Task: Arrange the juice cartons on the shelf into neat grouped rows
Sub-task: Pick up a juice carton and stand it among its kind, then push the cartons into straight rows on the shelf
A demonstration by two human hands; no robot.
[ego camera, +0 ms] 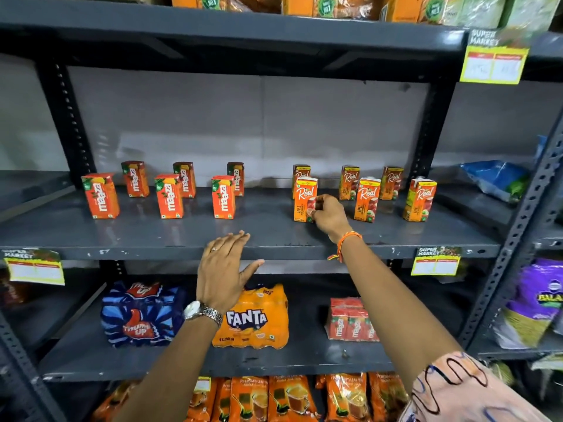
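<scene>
Nearest us, our patterned right sleeve (pixel 457 388). Our right hand (pixel 330 214) is reaching onto the grey shelf (pixel 268 248), fingers pinching the right side of the front-left Real carton (pixel 304 200). Our left hand (pixel 224 271) is hovering at the shelf's front edge, fingers spread flat, gripping nothing. Six Maaza cartons (pixel 167 196) are standing upright toward the left end in two loose rows; six Real cartons (pixel 368 199) toward the right end. Below, a Fanta pack (pixel 259 318) is sitting.

Orange-red Maaza cartons (pixel 168 196), orange-yellow Real cartons (pixel 367 199), dark grey shelf (pixel 182 236).
</scene>
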